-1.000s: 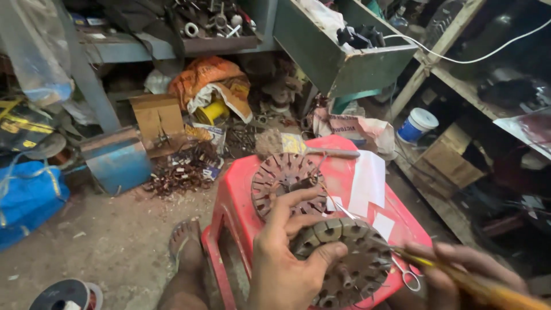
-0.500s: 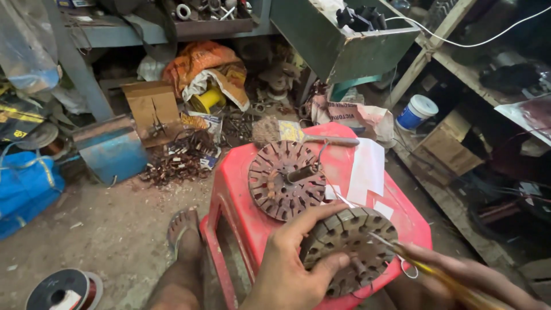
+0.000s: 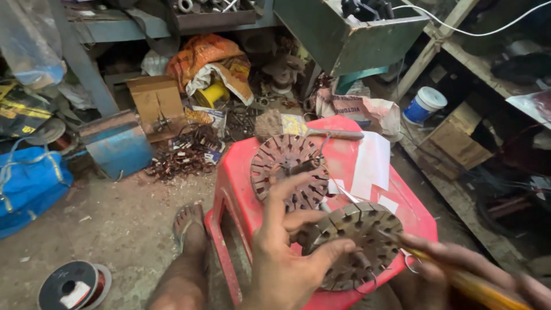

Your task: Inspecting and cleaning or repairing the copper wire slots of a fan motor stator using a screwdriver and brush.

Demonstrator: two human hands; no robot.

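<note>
Slotted stator core [image 3: 357, 244] — tilted, on red stool [image 3: 241, 172]

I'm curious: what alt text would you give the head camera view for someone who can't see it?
A person's left hand grips a round slotted metal core on a red plastic stool, while the right hand pokes it with a yellow-handled tool. A second core lies behind, amid workshop clutter.

brown carton [image 3: 156, 103] by blue box, white-lidded blue tub [image 3: 423, 105]

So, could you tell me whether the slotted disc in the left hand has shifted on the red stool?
Cannot tell: the slotted disc sits beside the second disc throughout; the camera moved.
</note>
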